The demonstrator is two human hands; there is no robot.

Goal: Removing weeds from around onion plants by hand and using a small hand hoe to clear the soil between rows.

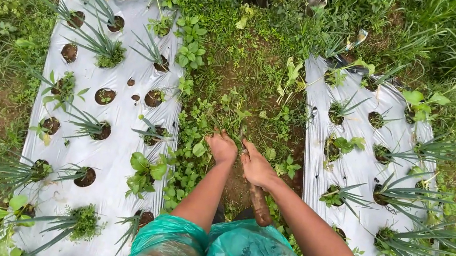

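A vegetable garden outside: two beds covered with silver plastic sheets [112, 158], small green plants [102, 46] growing from round holes, and a weedy dirt path [236, 80] between.

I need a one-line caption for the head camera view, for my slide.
Both hands, left hand and right hand, grip a wooden handle over a weedy path between two plastic-mulched beds.

brown wooden tool handle [259, 205], upright, mid-path
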